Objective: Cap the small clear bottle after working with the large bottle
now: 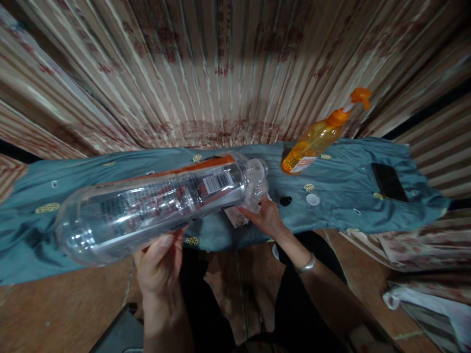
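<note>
A large clear plastic bottle [158, 206], with a printed label and barcode, lies tilted across the view above the cloth. My left hand [160, 257] is closed around its underside, thumb against the near side. At the bottle's narrow right end, my right hand [267, 215] is closed on a clear rounded plastic piece [260, 190] beside the neck. Whether that piece is separate from the bottle I cannot tell. Below the bottle, near my right fingertips, a pale printed piece [237, 218] shows in part. The fingers of my left hand are mostly hidden behind the bottle.
A teal patterned cloth [342, 196] covers the long narrow surface. On it stand or lie an orange pump bottle [312, 142], a small black cap [286, 201], a white round lid [312, 199] and a black phone [390, 181]. Curtains [228, 73] hang behind.
</note>
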The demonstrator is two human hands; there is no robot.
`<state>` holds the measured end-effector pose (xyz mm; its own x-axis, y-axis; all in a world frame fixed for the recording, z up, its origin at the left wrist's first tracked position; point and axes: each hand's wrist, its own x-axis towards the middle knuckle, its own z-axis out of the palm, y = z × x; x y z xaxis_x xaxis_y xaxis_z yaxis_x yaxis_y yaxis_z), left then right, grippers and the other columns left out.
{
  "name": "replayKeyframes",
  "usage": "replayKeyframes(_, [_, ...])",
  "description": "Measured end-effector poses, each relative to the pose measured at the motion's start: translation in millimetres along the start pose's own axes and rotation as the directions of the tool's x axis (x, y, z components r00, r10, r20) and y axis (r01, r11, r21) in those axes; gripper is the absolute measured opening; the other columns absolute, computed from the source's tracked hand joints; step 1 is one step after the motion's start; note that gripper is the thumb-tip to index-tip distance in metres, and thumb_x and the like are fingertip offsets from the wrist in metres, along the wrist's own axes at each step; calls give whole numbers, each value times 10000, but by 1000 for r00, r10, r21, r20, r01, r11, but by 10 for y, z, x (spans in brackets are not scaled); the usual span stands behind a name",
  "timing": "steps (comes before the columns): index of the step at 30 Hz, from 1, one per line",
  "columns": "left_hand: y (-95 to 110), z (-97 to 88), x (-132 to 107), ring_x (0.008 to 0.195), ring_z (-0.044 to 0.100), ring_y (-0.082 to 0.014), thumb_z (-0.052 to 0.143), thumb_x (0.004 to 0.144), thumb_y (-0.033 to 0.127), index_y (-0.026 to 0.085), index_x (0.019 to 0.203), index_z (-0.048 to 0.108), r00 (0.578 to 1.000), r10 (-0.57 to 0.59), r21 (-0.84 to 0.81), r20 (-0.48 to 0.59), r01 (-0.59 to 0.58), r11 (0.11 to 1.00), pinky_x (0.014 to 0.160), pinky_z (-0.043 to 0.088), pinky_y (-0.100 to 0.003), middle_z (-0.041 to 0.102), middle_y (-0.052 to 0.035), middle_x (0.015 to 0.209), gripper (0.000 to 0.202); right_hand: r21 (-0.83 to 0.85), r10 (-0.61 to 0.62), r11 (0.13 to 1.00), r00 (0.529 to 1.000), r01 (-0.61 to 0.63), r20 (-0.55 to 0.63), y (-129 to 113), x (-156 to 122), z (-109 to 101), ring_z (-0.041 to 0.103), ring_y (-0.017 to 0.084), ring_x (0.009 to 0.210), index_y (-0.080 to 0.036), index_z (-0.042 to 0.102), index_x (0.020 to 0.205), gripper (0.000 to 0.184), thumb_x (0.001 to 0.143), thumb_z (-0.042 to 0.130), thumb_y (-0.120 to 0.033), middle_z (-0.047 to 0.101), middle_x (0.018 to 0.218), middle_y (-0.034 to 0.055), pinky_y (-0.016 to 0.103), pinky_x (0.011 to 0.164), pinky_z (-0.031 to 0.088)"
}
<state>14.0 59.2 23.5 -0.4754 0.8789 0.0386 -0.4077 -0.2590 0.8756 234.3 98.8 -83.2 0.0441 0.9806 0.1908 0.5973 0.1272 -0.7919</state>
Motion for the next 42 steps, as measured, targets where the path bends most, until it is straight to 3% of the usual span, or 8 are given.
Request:
replayKeyframes(9, [21,26,-8,1020,696,-299,940,440,384,284,934,743,1000,2,12,30,-2,1000,848,613,-451,755,-38,982,542,-21,10,1000,1000,-10,-15,12,-2,13,745,308,973,-175,528,1292,638,769,765,-454,766,1062,126,424,829,597])
replayKeyframes(17, [19,26,-5,1040,693,-307,939,426,382,274,896,731,1000,2,9,8,-2,1000,847,612,-445,751,-30,905,525,-37,7,999,1000,-8,-11,-2,-8,10,748,316,953,-170,529,1284,631,769,762,-452,769,1037,130,423,791,601])
replayKeyframes(22, [27,43,-11,1080,681,-314,940,429,358,245,780,713,1000,-2,-3,4,2,1000,871,602,-441,751,-35,924,434,-36,-3,999,1000,3,-9,-11,-6,6,746,313,967,-174,527,1276,611,766,765,-413,767,1049,128,415,791,601])
replayKeyframes(27, [39,61,-3,1110,666,-320,947,414,348,269,878,726,1000,4,-11,18,-4,1000,856,604,-441,750,-41,984,520,-28,-5,1000,1000,5,-12,-25,-1,1,748,306,961,-170,536,1261,595,769,765,-414,768,1042,123,408,782,605])
replayKeyframes(31, [19,47,22,1095,672,-326,942,419,368,255,833,724,1000,1,0,15,-1,1000,877,593,-472,750,-43,959,481,-16,-7,1000,1000,6,-16,-38,3,-3,744,305,977,-173,550,1245,578,768,770,-412,764,1059,126,409,790,605])
replayKeyframes(37, [32,93,54,1070,682,-326,940,350,352,363,1036,708,999,-33,-9,-36,33,999,917,575,-502,756,5,884,724,-12,17,1000,1000,-17,-25,-30,-1,6,749,307,956,-191,562,1199,534,758,768,-412,770,1024,112,414,775,609])
replayKeyframes(42, [40,108,80,1049,684,-327,927,349,376,365,1060,703,999,-44,1,-32,44,999,961,546,-542,753,4,864,745,-32,38,999,999,-37,10,-38,1,0,746,331,958,-168,554,1209,554,758,755,-419,770,1015,126,440,783,606])
